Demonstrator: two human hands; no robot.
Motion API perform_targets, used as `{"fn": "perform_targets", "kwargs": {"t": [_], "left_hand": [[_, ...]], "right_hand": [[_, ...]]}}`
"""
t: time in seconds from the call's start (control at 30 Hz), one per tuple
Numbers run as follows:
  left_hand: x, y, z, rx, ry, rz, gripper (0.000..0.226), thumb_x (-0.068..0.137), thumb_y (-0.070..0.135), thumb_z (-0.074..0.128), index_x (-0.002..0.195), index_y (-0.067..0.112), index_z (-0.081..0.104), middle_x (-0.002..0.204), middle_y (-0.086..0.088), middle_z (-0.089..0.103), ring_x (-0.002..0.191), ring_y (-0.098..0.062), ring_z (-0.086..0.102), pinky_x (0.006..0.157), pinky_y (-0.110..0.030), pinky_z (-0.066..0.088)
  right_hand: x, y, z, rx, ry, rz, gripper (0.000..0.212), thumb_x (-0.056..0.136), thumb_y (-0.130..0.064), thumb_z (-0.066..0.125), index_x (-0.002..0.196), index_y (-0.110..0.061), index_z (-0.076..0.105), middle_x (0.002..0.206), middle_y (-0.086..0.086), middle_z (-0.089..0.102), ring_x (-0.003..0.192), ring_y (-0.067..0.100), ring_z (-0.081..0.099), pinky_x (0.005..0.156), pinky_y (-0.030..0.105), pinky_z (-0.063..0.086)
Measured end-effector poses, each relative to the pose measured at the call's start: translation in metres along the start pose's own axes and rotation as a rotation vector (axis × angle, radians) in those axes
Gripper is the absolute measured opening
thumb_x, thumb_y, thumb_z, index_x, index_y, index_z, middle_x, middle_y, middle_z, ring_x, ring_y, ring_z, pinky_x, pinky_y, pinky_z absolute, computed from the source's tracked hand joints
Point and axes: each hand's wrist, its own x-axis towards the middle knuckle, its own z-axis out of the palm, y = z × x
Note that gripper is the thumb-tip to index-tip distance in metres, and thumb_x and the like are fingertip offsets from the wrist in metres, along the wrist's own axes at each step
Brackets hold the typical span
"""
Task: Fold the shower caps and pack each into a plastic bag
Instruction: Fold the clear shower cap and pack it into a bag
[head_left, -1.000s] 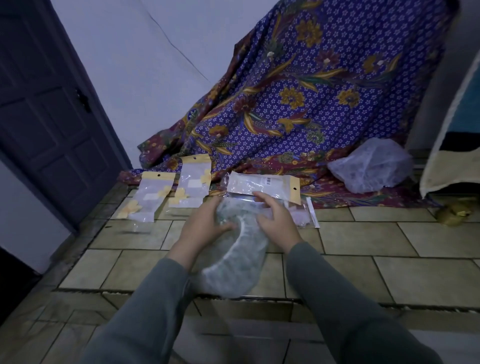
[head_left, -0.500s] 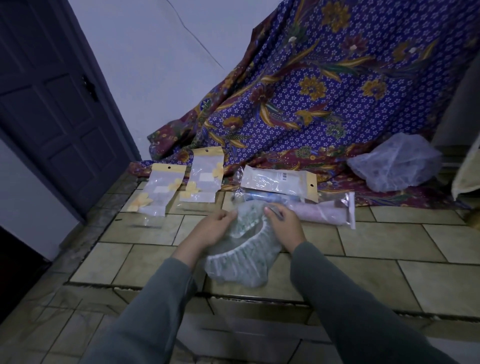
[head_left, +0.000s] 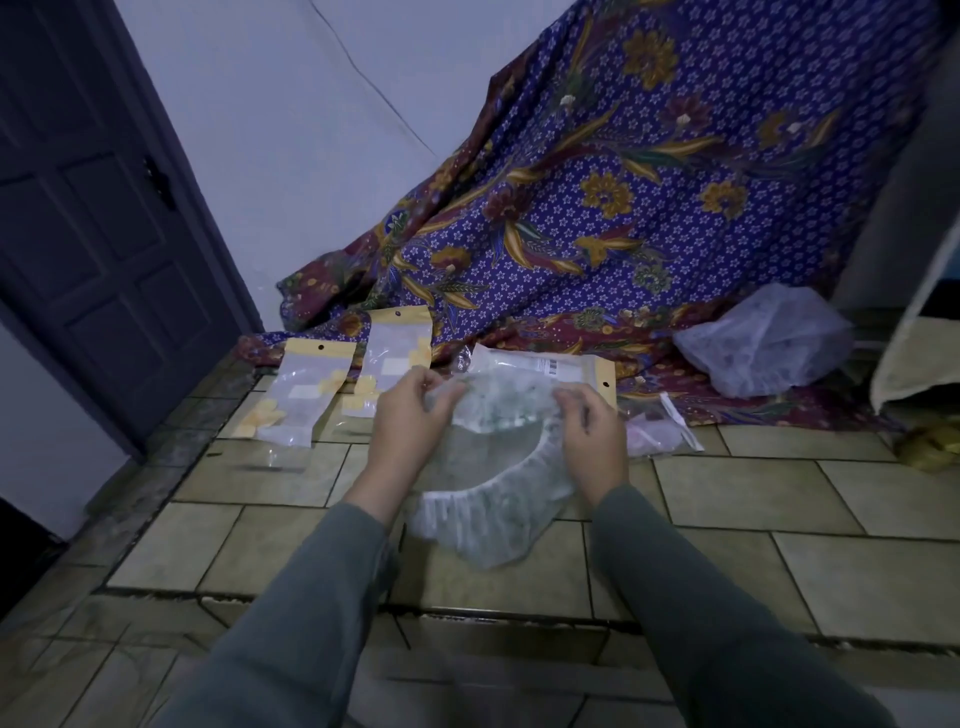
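Fingers of left hand (head_left: 410, 415) and right hand (head_left: 592, 436) pinch the shower cap (head_left: 493, 499) at its far edge, apparently to fold it; cap held above tiled floor (head_left: 831, 499), just before a yellow-topped plastic bag (head_left: 545, 366).

Thin, crinkled translucent plastic shower cap (head_left: 488, 499); glossy clear plastic bags (head_left: 306, 395) at ten o'clock; printed cloth (head_left: 649, 197) at twelve; smooth glazed floor tiles (head_left: 779, 483).
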Motion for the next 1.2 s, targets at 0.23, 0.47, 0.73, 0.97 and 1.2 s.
{"fn": "perform_targets", "kwargs": {"t": [0.23,0.47,0.73,0.97,1.2], "left_hand": [[-0.003,-0.001,-0.014,0.097,0.107,-0.073,0.035,0.085,0.053,0.060,0.077,0.019,0.052,0.058,0.003,0.049,0.053,-0.015,0.045,0.046,-0.028,0.025],[-0.006,0.018,-0.022,-0.096,-0.356,0.029,0.022,0.082,0.022,0.066,0.104,0.023,0.062,0.092,0.005,0.066,0.082,-0.018,0.062,0.069,-0.031,0.050],[0.005,0.008,-0.044,0.076,-0.097,0.013,0.012,0.079,0.024,0.076,0.083,0.022,0.064,0.077,0.010,0.062,0.068,-0.011,0.056,0.055,-0.014,0.040],[-0.004,0.025,-0.022,0.125,-0.292,0.394,0.016,0.076,0.015,0.077,0.090,0.009,0.074,0.088,-0.007,0.067,0.080,-0.016,0.056,0.074,-0.032,0.047],[-0.018,0.007,-0.022,0.175,-0.418,-0.257,0.086,0.076,0.075,0.050,0.140,0.018,0.039,0.142,-0.006,0.046,0.124,-0.026,0.049,0.098,-0.039,0.042]], "right_hand": [[-0.009,0.003,-0.004,-0.178,-0.097,0.029,0.047,0.082,0.002,0.049,0.117,-0.030,0.056,0.113,-0.003,0.058,0.102,0.011,0.052,0.092,0.033,0.047],[0.003,-0.037,0.007,-0.577,-0.198,-0.144,0.060,0.079,-0.061,0.060,0.130,-0.032,0.044,0.121,-0.004,0.061,0.110,0.019,0.054,0.096,0.040,0.040],[-0.004,0.000,-0.007,-0.454,-0.363,0.250,0.035,0.082,-0.025,0.067,0.114,-0.025,0.051,0.113,0.003,0.060,0.102,0.024,0.058,0.090,0.037,0.048],[0.004,-0.039,0.013,-0.611,-0.307,-0.319,0.046,0.087,-0.044,0.059,0.130,-0.033,0.049,0.132,-0.007,0.048,0.126,0.015,0.037,0.098,0.036,0.025],[0.001,-0.016,0.022,-0.431,-0.080,0.100,0.024,0.093,-0.042,0.052,0.087,-0.019,0.056,0.086,0.004,0.062,0.081,0.024,0.056,0.068,0.028,0.037]]}}
